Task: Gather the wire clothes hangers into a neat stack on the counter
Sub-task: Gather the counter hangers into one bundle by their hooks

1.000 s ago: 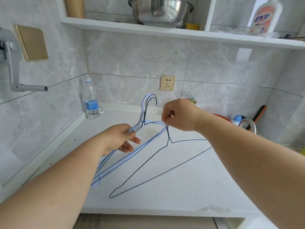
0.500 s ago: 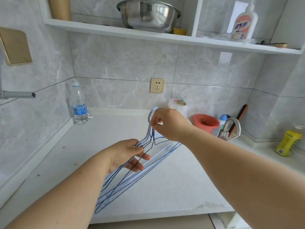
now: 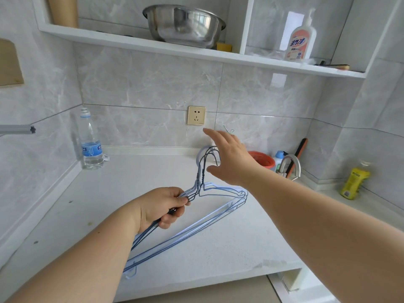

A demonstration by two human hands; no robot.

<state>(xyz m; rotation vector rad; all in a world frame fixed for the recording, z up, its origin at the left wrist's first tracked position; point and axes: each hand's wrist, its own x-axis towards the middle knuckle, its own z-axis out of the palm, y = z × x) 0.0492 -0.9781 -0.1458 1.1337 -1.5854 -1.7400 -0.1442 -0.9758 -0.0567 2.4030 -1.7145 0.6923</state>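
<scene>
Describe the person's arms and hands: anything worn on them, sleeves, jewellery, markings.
Both forearms are bare as far as the picture shows, with no sleeves in view. The left hand and right hand wear no gloves, and no rings, watch, bracelets or markings can be seen on them or the wrists.

Thin wire hangers (image 3: 218, 206), seemingly coated, speckled matt counter (image 3: 218, 248)

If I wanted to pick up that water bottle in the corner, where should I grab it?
Grab the water bottle around its middle, at the blue label, coming from the front right. It stands upright in the corner, with walls close behind it and on its left, so those sides are blocked. The round body looks easy for one hand to wrap; the cap is probably too small for a firm hold.
</scene>
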